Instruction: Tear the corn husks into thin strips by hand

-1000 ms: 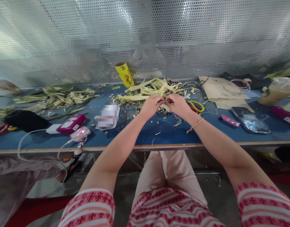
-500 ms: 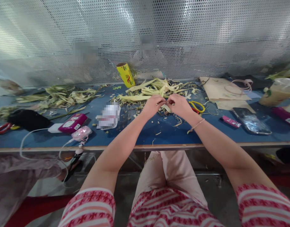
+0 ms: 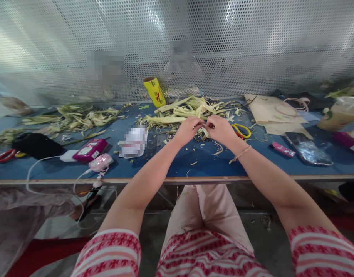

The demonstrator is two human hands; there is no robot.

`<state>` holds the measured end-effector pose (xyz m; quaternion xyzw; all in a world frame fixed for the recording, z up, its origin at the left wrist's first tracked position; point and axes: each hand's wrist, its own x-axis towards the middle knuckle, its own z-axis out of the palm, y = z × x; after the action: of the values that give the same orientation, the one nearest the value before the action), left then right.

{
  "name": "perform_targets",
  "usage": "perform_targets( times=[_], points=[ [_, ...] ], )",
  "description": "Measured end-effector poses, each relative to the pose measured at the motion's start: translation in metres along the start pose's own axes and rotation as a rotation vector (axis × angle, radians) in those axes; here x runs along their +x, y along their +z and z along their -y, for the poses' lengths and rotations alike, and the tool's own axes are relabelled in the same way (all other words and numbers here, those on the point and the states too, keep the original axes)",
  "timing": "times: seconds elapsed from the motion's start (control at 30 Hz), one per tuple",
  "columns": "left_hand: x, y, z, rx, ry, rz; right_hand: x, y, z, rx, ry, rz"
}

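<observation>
My left hand and my right hand meet above the blue table, fingertips pinched together on a thin pale leaf strip. Right behind them lies a heap of pale green leaf strips. Yellow-handled scissors lie just right of my right hand. Small cuttings are scattered under both hands.
A yellow roll stands at the back by the perforated metal screen. At left lie another leaf pile, a pink power bank with cable and a black pouch. At right lie a phone, brown paper and a drink cup.
Both hands stay together at the same spot; the fingers have shifted slightly on the strip. The view has drifted a little.
</observation>
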<state>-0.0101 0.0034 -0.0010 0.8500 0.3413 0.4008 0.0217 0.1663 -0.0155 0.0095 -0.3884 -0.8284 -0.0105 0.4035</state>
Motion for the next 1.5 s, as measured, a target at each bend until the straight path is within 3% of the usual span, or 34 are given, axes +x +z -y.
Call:
perform_targets(
  times=[0.3, 0.67, 1.0, 1.27, 1.5],
  points=[
    [-0.002, 0.0, 0.005, 0.129, 0.145, -0.07, 0.001, 0.0, -0.001, -0.018, -0.001, 0.026],
    [-0.003, 0.005, 0.004, 0.1, 0.112, -0.028, 0.0, 0.006, -0.009, -0.066, -0.041, 0.028],
    [-0.002, 0.003, -0.003, 0.016, 0.005, -0.052, 0.0, 0.008, -0.011, -0.012, -0.014, -0.002],
    [0.002, 0.001, -0.007, -0.364, -0.327, -0.059, 0.002, 0.008, -0.011, 0.107, -0.024, -0.036],
    [0.002, 0.002, -0.002, -0.554, -0.403, -0.025, 0.005, 0.01, -0.014, 0.177, 0.021, -0.045]
  ],
)
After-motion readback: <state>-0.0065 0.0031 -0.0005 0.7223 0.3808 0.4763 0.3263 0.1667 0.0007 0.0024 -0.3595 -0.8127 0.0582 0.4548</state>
